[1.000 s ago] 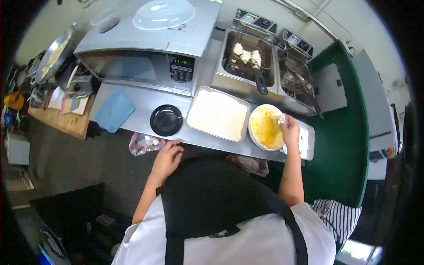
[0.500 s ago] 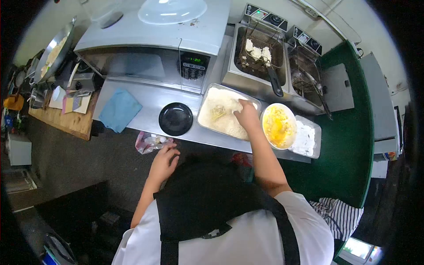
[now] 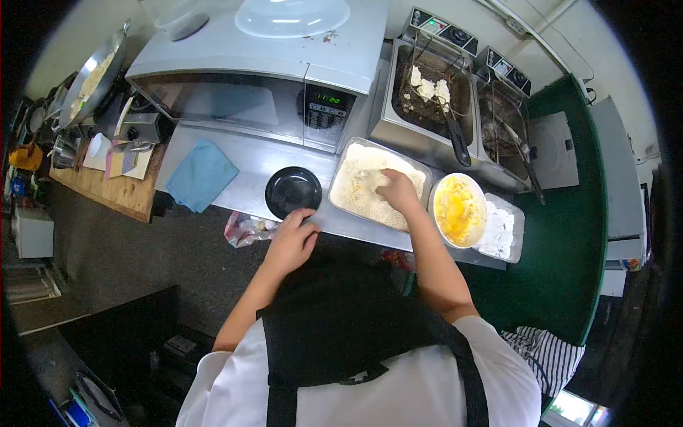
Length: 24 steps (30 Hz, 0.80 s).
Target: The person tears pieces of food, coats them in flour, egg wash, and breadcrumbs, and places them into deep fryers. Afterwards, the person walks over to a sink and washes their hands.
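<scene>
My right hand (image 3: 400, 192) is in a metal tray (image 3: 339, 201) of pale breadcrumbs (image 3: 366, 153). Its fingers are curled around some crumbs, and a pale blur of them shows just left of the fingertips. Beside it, a yellowish egg-coated piece (image 3: 358, 189) lies partly covered in the crumbs. My left hand (image 3: 290, 242), loosely bent with fingers apart and nothing in it, is at the counter edge, fingertips right by the near rim of a round black dish (image 3: 293, 192). Right of the tray stands a white bowl (image 3: 459, 211) of beaten egg, then a tray of white flour (image 3: 498, 228).
Behind the trays is a double fryer (image 3: 427, 124) with white pieces in one basket (image 3: 430, 89); its black handle (image 3: 457, 140) points toward me. A microwave (image 3: 235, 107) stands behind the dish. A blue cloth (image 3: 202, 174) and a plastic bag (image 3: 249, 229) are at the left.
My left hand has moved up and right to the near rim of the black dish. My right hand has shifted slightly within the tray, and crumbs now blur over the coated piece.
</scene>
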Each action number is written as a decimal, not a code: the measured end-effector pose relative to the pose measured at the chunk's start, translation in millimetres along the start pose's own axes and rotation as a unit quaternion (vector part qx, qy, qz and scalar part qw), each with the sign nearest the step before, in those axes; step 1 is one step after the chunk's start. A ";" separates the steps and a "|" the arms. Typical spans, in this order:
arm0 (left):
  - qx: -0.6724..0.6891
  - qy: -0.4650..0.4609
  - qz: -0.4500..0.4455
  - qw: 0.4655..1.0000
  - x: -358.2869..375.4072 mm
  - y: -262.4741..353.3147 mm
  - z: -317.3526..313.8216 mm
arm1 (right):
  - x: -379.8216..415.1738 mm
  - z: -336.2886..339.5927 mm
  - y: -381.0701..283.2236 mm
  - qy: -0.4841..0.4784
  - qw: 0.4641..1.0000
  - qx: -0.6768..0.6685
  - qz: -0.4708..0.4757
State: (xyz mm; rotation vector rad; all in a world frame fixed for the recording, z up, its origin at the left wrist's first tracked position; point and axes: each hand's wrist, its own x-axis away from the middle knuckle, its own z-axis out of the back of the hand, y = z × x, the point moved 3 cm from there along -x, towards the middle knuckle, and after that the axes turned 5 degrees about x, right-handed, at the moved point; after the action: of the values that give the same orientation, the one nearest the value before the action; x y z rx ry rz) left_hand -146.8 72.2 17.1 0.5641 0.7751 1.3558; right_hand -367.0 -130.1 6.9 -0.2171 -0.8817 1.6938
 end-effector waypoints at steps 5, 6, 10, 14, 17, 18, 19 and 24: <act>-0.086 0.035 -0.040 0.995 -35.7 7.2 -12.7 | -9.1 -25.2 -17.2 -0.009 0.948 0.211 0.239; -0.090 0.034 -0.044 0.994 -40.4 8.2 -15.2 | -4.3 -22.6 -18.8 -0.033 0.943 0.244 0.224; -0.099 0.033 -0.046 0.993 -48.8 5.4 -25.1 | 14.3 0.8 -7.7 -0.089 0.950 0.270 0.128; -0.100 0.051 -0.031 0.993 -50.6 3.8 -33.2 | 34.6 -3.8 20.1 0.010 0.966 0.254 0.035; -0.105 0.071 -0.023 0.992 -52.0 2.9 -36.9 | 37.7 -21.6 33.2 0.061 0.973 0.222 0.025; -0.102 0.077 -0.023 0.992 -52.8 2.4 -38.1 | 31.5 -21.3 33.3 0.054 0.978 0.197 0.038; -0.099 0.084 -0.022 0.991 -53.8 1.4 -39.1 | 24.8 -20.6 32.7 0.046 0.983 0.173 0.052; -0.099 0.106 -0.019 0.989 -56.3 -1.9 -41.5 | 4.8 -5.8 -2.7 0.004 0.987 0.090 0.134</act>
State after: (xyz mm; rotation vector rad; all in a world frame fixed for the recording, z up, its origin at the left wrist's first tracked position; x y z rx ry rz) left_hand -179.4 13.2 -1.6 0.2505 0.8059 1.4531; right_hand -363.3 -123.1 6.0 -0.2259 -0.7114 2.0105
